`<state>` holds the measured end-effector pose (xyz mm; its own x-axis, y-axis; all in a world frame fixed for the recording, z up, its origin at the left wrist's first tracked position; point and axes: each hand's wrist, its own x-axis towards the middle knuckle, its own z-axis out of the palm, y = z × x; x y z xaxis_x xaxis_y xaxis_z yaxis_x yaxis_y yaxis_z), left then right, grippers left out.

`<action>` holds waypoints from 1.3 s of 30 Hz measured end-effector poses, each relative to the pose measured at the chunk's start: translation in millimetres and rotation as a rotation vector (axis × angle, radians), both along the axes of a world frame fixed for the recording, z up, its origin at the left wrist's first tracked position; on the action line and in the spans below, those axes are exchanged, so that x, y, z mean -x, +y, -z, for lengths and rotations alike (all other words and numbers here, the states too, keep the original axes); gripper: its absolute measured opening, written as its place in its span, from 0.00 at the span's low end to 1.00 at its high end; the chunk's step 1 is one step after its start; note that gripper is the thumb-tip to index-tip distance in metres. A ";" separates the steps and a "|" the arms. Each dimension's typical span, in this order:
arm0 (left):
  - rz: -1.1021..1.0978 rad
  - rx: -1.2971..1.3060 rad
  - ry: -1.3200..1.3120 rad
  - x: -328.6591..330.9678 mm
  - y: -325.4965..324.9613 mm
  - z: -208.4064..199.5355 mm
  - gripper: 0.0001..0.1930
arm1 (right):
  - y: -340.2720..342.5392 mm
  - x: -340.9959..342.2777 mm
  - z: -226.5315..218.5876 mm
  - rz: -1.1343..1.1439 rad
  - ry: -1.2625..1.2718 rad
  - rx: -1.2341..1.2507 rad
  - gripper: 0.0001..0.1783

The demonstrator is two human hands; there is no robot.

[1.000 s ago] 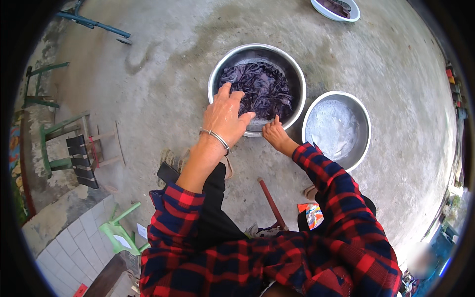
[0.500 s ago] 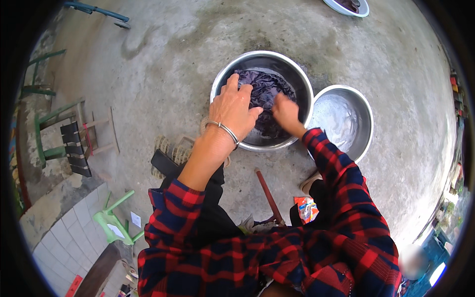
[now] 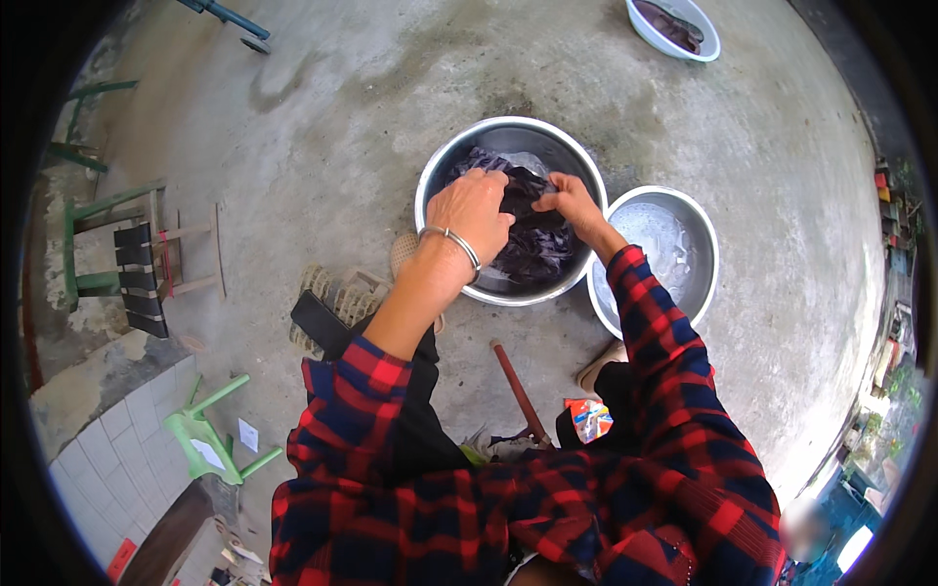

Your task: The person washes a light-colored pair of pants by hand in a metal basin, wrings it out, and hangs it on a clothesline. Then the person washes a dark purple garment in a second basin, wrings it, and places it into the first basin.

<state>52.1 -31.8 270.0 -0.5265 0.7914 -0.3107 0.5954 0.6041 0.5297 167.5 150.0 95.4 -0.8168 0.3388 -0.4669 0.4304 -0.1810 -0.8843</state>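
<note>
A wide steel basin point(image 3: 508, 122) stands on the floor in front of me, with dark, wet, crumpled cloth point(image 3: 537, 252) and some suds in it. My left hand point(image 3: 471, 208), with a silver bangle at the wrist, is closed on the cloth at the left; its fingertips are partly hidden by the hand itself. Opposite it, my right hand point(image 3: 575, 203) pinches a dark fold between thumb and fingers. Both hands are over the basin, a short gap apart. The cloth's exact kind does not show.
A smaller steel basin point(image 3: 692, 293) of cloudy, soapy water touches the large one at the right. Far off lies a pale blue basin point(image 3: 711, 44) with dark contents. By my feet are a phone point(image 3: 319, 324), a red stick point(image 3: 519, 393) and an orange packet point(image 3: 589, 420). Stools stand left.
My right hand has moved up and now pinches a raised fold of cloth. My left hand has curled its spread fingers onto the cloth. The view has shifted slightly.
</note>
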 end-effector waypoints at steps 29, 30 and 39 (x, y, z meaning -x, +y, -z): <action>-0.008 -0.965 -1.292 -20.3 39.2 -53.9 0.18 | -16.6 -88.4 -155.3 0.301 0.052 -0.265 0.41; -0.014 -0.991 -1.331 -19.2 38.9 -53.1 0.17 | -14.2 -90.1 -160.2 0.193 0.018 -0.143 0.39; -0.002 -1.087 -1.636 -24.6 43.5 -41.5 0.19 | -31.3 -93.4 -145.1 0.269 -0.082 -0.171 0.26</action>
<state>76.7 11.7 311.5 -0.2881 0.9504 0.1174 -0.7691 -0.3026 0.5630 260.9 118.7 240.4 -0.6494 0.6164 -0.4453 0.4585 -0.1498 -0.8760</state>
